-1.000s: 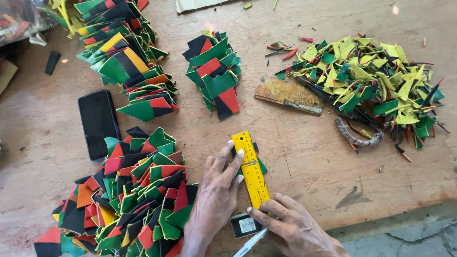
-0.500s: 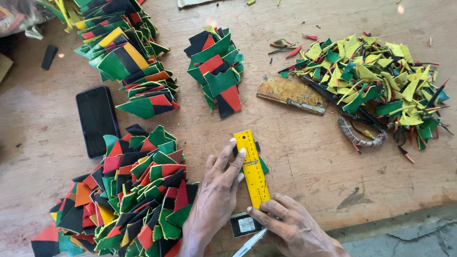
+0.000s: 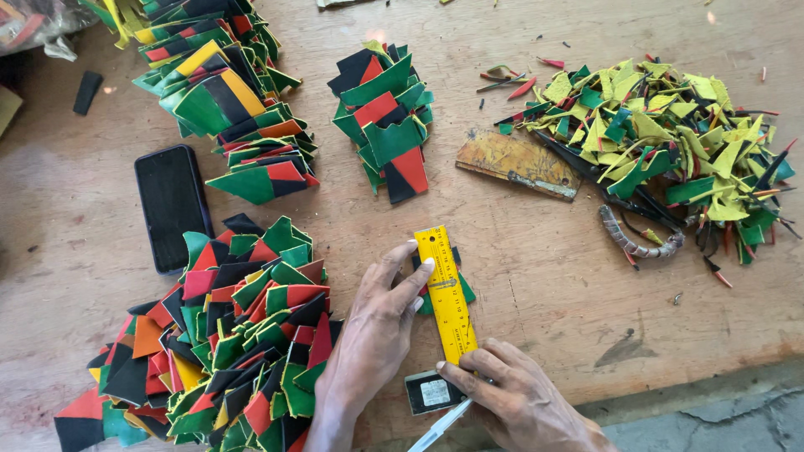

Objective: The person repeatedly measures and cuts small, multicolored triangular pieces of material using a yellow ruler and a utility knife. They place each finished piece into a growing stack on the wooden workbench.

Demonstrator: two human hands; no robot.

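Two hands worked at the near edge of the wooden table [image 3: 536, 276], both around a yellow ruler [image 3: 447, 293]. The right hand [image 3: 519, 398], just below the ruler's near end, gripped a pale pen-like tool [image 3: 440, 427] and pinched that end; the left hand [image 3: 377, 331] lay open beside it, fingertips pressing the ruler flat onto a green cut piece [image 3: 463, 289]. By my judgement, marking or measuring was in hand, and the next stroke called for a steady ruler. Its long axis ran away from the person, slightly leftward. Left of the ruler lay a heap of coloured pieces [image 3: 226, 335]; beyond it, a smaller stack [image 3: 385, 125] and yellow-green scraps [image 3: 670, 134].
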